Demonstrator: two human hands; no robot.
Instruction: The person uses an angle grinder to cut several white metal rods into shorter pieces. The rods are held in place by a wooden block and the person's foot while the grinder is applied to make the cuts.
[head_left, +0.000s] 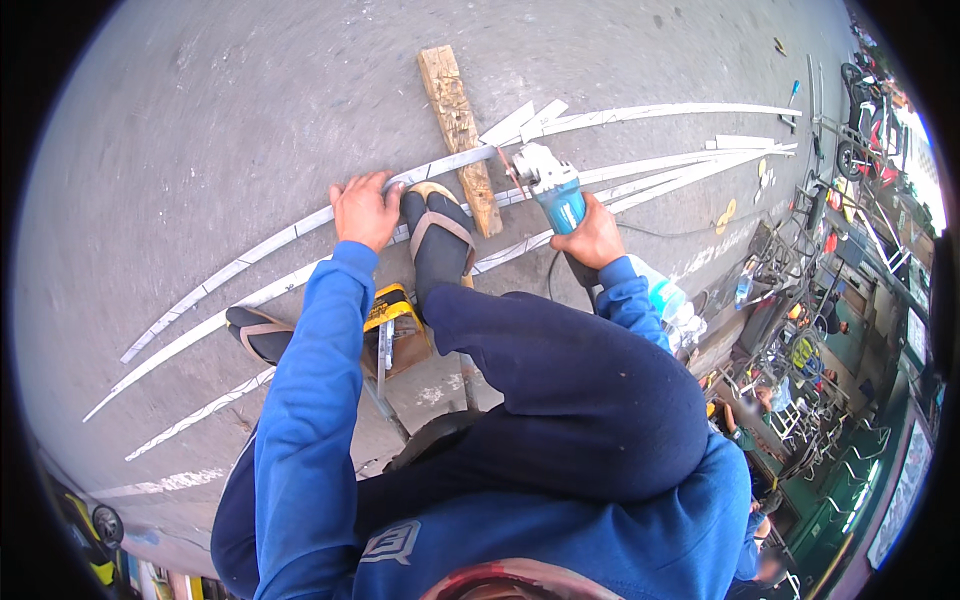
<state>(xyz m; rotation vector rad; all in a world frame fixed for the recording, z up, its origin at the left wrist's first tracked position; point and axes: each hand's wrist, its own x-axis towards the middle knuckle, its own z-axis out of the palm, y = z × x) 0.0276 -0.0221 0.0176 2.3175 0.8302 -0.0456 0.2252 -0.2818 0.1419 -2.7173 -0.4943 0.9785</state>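
Observation:
My right hand (pixel 592 238) grips the body of a teal and silver angle grinder (pixel 563 205). The grinder's thin disc (pixel 508 172) stands beside the end of a long, pale metal bar (pixel 440 166), close to a wooden block (pixel 455 110); whether disc and bar touch is unclear. My left hand (pixel 365 210) is closed over this same bar, left of the block, its fingers partly hidden. Between my hands, my foot in a dark sock and flip-flop (pixel 440 238) rests by the block. Bars with dark marks lie across the ground below and right.
Short cut pieces (pixel 540 118) lie beyond the block. Near my knee are a yellow and black case (pixel 388 305) and clear plastic (pixel 675 305). A cable (pixel 650 234) runs right of the grinder. Parked motorbikes (pixel 868 140), metal frames and other people are farther right.

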